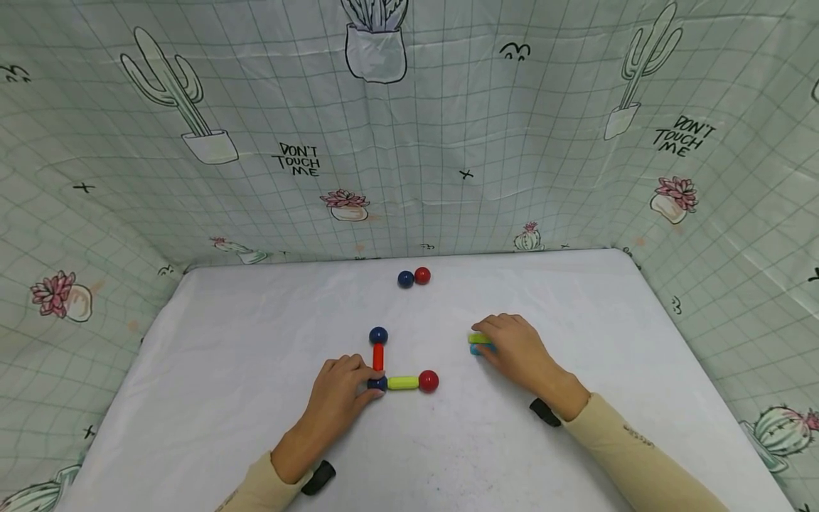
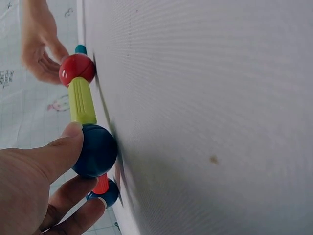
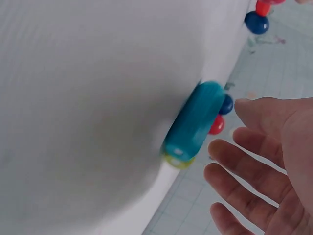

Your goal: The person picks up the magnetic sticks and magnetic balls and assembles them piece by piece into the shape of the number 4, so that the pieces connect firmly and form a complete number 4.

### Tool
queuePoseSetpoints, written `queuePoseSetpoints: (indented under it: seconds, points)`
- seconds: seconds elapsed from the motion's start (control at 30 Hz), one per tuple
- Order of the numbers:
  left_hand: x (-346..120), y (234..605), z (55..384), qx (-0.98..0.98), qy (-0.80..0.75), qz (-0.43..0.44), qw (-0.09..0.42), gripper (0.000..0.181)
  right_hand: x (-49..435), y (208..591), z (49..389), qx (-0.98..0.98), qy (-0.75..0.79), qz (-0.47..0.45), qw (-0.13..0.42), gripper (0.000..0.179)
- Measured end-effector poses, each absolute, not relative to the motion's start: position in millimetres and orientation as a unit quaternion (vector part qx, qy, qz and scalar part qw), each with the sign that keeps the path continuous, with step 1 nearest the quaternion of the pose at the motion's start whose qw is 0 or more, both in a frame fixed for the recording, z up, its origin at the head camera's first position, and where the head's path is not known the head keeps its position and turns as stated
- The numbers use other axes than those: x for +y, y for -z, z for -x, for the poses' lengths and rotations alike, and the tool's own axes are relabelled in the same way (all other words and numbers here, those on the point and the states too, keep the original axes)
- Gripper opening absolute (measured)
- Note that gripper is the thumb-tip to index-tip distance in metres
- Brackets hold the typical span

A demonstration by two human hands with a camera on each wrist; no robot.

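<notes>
My left hand pinches a dark blue ball between thumb and fingers. That ball is the corner of an L-shaped piece lying on the table. From it a red rod leads away to a second blue ball. A yellow-green rod runs rightward to a red ball. My right hand hovers at a light blue rod and a green rod lying side by side. In the right wrist view its fingers are spread and loosely bent, with a gap between them and the blue rod.
Another blue ball and red ball sit together near the back of the white table. A patterned cloth hangs behind the table and along both sides. Each wrist carries a black device.
</notes>
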State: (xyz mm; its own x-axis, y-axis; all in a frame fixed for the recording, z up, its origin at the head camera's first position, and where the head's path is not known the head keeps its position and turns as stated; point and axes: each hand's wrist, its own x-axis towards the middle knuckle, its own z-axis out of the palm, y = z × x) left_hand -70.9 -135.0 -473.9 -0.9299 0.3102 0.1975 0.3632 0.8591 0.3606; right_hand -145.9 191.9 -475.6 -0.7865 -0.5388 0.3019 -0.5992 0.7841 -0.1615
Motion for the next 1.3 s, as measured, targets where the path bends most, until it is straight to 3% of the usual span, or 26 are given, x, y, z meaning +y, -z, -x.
queuePoseSetpoints:
  seconds: [1.3]
  points:
    - [-135.8, 475.6, 71.3, -0.961, 0.203, 0.176, 0.071, 0.029, 200.6, 474.3, 169.8, -0.936, -0.126, -0.320, 0.079, 0.014]
